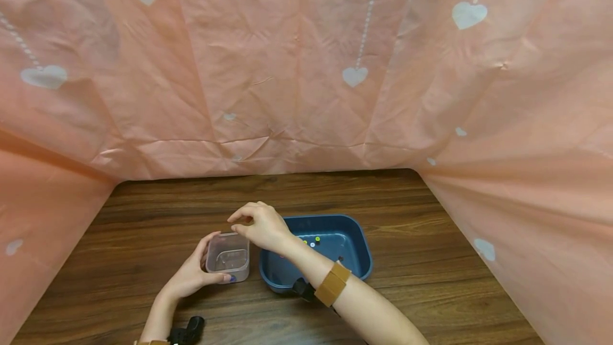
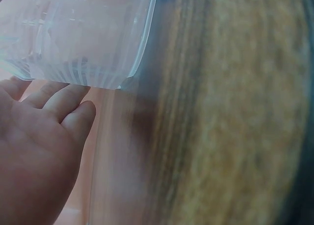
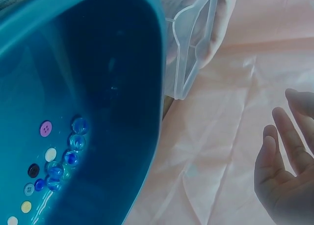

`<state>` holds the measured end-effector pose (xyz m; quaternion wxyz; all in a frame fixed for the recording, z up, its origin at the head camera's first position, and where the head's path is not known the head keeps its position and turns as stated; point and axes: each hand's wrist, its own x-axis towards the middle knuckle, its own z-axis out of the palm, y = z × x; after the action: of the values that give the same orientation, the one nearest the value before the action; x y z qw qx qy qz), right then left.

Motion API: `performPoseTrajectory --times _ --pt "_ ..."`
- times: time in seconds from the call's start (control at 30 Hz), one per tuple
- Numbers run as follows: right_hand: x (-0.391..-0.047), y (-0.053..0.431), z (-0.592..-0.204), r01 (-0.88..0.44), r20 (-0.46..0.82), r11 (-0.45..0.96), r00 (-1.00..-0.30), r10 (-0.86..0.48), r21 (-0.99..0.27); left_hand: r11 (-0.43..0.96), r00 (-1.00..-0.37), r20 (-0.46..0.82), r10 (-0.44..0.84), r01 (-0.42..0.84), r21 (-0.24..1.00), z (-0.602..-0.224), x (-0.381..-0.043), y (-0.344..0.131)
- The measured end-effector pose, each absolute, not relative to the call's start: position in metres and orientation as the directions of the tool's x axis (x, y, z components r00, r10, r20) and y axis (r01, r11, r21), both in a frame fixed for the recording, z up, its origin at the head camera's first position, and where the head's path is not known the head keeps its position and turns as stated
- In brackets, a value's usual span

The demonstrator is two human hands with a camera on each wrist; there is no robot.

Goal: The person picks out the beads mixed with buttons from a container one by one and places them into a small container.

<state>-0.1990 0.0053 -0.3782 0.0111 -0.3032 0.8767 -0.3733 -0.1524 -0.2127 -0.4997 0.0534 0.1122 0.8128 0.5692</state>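
A small clear plastic container point(image 1: 229, 253) stands on the table, gripped by my left hand point(image 1: 189, 273), with the thumb along its near side and the fingers round its left. A small blue thing point(image 1: 233, 278) shows at the container's near wall by the thumb. My right hand point(image 1: 262, 226) hovers between the container and the blue tub point(image 1: 356, 249), holding nothing, fingers loosely bent. In the right wrist view its fingers point(image 3: 289, 137) are apart. Several buttons point(image 3: 45, 128) and blue glass marbles point(image 3: 77, 141) lie on the tub's floor; my right forearm hides part of the tub.
Both containers stand on a dark wood-grain table point(image 1: 412, 292), the tub to the right of the clear container. A pink curtain point(image 1: 297, 95) with white hearts surrounds the table at the back and sides. Each wrist wears a strapped black camera point(image 1: 303, 289).
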Motion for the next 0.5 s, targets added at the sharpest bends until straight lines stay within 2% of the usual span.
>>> performPoseTrajectory --times 0.5 --pt "-0.1995 0.0103 -0.3761 -0.515 0.208 0.536 -0.822 -0.53 -0.669 0.314 -0.968 0.035 0.249 0.115 0.943 -0.4996 -0.1527 -0.2132"
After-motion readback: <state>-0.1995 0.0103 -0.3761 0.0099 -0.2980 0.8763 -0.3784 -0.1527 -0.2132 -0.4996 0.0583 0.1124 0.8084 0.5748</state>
